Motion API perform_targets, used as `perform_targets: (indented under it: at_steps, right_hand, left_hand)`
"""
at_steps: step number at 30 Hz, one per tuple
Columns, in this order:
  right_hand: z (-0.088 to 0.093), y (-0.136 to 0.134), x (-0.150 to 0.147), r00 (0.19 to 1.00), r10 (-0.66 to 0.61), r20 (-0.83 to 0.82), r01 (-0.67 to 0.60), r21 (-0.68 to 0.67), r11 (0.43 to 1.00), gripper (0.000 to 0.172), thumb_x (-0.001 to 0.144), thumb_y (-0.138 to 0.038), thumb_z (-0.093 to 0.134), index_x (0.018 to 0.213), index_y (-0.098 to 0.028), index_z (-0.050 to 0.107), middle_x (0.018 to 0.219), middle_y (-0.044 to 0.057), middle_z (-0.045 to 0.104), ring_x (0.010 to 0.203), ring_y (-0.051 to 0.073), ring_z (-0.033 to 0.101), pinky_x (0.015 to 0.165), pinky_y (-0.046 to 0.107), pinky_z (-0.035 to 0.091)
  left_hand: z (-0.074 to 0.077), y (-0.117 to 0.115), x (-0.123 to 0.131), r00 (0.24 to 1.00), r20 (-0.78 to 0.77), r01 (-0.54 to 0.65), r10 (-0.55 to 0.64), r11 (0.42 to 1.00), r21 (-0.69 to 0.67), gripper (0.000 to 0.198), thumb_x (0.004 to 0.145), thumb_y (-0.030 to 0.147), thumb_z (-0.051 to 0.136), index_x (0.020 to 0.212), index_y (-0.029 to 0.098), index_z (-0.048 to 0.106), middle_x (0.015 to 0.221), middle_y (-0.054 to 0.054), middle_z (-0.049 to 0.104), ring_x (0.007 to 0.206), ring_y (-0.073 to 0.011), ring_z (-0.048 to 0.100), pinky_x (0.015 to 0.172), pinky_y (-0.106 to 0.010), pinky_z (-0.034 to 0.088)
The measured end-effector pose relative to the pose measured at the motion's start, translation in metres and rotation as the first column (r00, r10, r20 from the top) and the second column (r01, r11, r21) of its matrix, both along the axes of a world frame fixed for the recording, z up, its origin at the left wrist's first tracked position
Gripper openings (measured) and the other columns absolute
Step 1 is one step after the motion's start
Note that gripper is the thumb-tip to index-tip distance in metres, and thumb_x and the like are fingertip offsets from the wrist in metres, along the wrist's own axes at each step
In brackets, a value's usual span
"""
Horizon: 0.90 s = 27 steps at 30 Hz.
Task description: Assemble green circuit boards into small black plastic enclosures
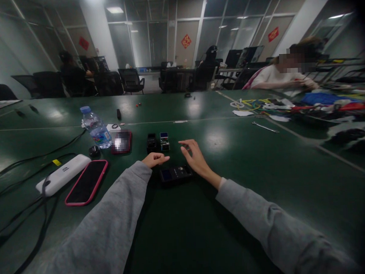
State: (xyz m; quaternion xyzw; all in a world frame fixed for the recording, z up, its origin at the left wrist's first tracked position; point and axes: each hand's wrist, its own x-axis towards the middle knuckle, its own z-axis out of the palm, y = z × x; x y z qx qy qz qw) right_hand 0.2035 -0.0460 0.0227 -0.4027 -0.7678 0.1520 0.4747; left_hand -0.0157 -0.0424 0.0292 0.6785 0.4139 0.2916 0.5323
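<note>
My left hand [155,159] hovers by the left end of a black handheld device [175,174], its thumb stretched to the right and its fingers partly curled. Nothing shows in it. Past the device's right end is my right hand [196,157], fingers and thumb spread, holding nothing. The device lies on the dark green table [164,225] with a small dark screen at its left side. Just beyond my hands are a small black device [151,142] and, beside it, a small circuit board with a screen [164,141].
To the left are a pink-cased phone [87,182], a white power bank [64,174], black cables, a water bottle [97,130] and a red-edged object [121,141]. At right lie a wrench [265,127] and a heap of cables [289,103]. A person [283,71] sits across the table.
</note>
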Motion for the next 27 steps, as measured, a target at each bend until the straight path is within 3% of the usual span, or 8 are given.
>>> perform_targets:
  at_steps: [4,8,13,15,17,21,24,27]
  right_hand:
    - [-0.012,0.026,-0.009,0.96,0.002,0.281,-0.019,0.058,0.998,0.037,0.098,-0.04,0.036,0.133,-0.032,0.043,0.13,0.006,0.043,0.119,0.024,0.041,0.097,0.045,0.039]
    - [-0.028,0.038,-0.018,0.846,0.013,0.533,-0.053,0.06,0.997,0.049,0.094,-0.048,0.041,0.14,-0.036,0.031,0.143,0.007,0.028,0.126,0.031,0.032,0.095,0.052,0.04]
    - [-0.03,0.037,-0.018,0.867,-0.061,0.494,0.023,0.083,0.996,0.048,0.09,-0.054,0.047,0.13,-0.027,0.042,0.128,0.012,0.037,0.116,0.03,0.042,0.089,0.048,0.045]
    - [-0.025,0.034,-0.016,0.898,-0.101,0.429,0.063,0.102,0.993,0.046,0.088,-0.055,0.049,0.12,-0.022,0.048,0.12,0.013,0.042,0.11,0.029,0.045,0.086,0.045,0.047]
    - [-0.02,0.031,-0.015,0.919,-0.13,0.373,0.09,0.123,0.988,0.047,0.087,-0.055,0.052,0.115,-0.018,0.049,0.114,0.014,0.045,0.107,0.029,0.048,0.085,0.045,0.048]
    - [-0.017,0.03,-0.015,0.922,-0.095,0.376,0.053,0.122,0.991,0.057,0.087,-0.05,0.055,0.133,-0.022,0.036,0.126,0.014,0.043,0.112,0.029,0.047,0.088,0.047,0.047]
    - [-0.019,0.031,-0.016,0.884,-0.042,0.466,0.0,0.091,0.996,0.059,0.087,-0.048,0.056,0.137,-0.026,0.033,0.136,0.013,0.036,0.119,0.031,0.043,0.09,0.049,0.045]
    - [-0.019,0.031,-0.016,0.873,-0.03,0.486,-0.005,0.071,0.997,0.049,0.087,-0.047,0.056,0.127,-0.022,0.043,0.13,0.013,0.042,0.114,0.03,0.047,0.086,0.047,0.047]
  left_hand:
    - [0.0,0.0,0.002,1.0,-0.003,-0.014,0.014,1.0,-0.004,0.055,0.065,0.062,0.064,0.048,0.016,0.039,0.046,0.007,0.037,0.045,-0.0047,0.031,0.046,-0.022,0.023]
    - [-0.005,-0.001,0.006,0.995,0.002,-0.103,0.103,0.993,0.052,0.055,0.064,0.062,0.065,0.048,0.017,0.038,0.045,0.007,0.035,0.045,-0.0053,0.033,0.047,-0.022,0.024]
    - [-0.016,0.0,0.007,0.967,0.018,-0.252,0.254,0.945,0.209,0.053,0.07,0.064,0.057,0.05,0.018,0.038,0.047,0.007,0.033,0.047,-0.0063,0.032,0.048,-0.022,0.025]
    - [-0.018,-0.001,0.004,0.926,-0.009,-0.35,0.377,0.868,0.352,0.051,0.076,0.061,0.052,0.051,0.018,0.039,0.049,0.006,0.033,0.048,-0.0071,0.032,0.049,-0.023,0.026]
    - [-0.017,-0.002,0.001,0.854,-0.047,-0.422,0.519,0.741,0.522,0.048,0.081,0.056,0.048,0.052,0.018,0.042,0.05,0.005,0.035,0.049,-0.0082,0.033,0.052,-0.024,0.028]
    - [-0.012,-0.003,-0.002,0.713,-0.04,-0.436,0.7,0.487,0.757,0.036,0.085,0.046,0.047,0.062,0.019,0.055,0.065,-0.001,0.052,0.067,-0.0144,0.048,0.069,-0.028,0.04]
    - [-0.01,-0.001,-0.003,0.643,-0.017,-0.452,0.765,0.398,0.798,0.025,0.084,0.041,0.05,0.087,0.02,0.064,0.098,-0.009,0.06,0.101,-0.0233,0.051,0.095,-0.038,0.037]
    - [-0.015,0.004,-0.004,0.575,-0.006,-0.529,0.818,0.377,0.76,0.04,0.082,0.041,0.055,0.115,0.02,0.057,0.129,-0.012,0.048,0.124,-0.0287,0.039,0.107,-0.046,0.028]
